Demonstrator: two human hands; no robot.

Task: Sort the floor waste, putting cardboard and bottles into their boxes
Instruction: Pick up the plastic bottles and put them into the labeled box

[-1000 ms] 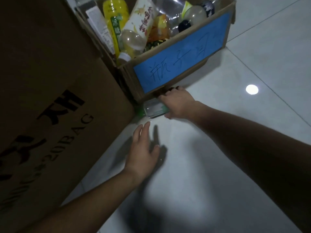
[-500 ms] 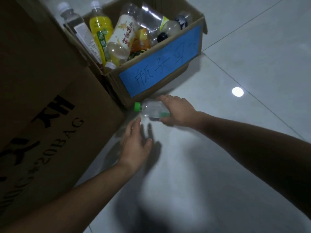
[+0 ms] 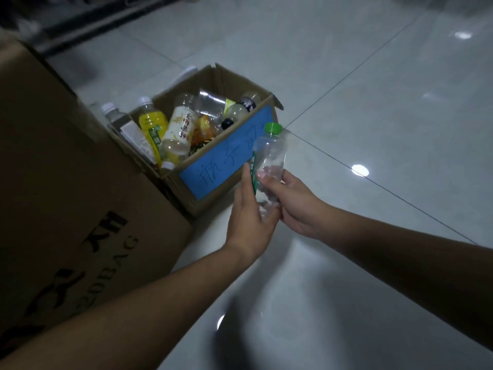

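Bottle box (image 3: 224, 169) right of big carton (image 3: 66, 196) — bottles (image 3: 181, 124) inside

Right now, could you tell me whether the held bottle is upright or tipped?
Upright: the bottle has its green cap on top; the left hand and right hand hold its lower half.
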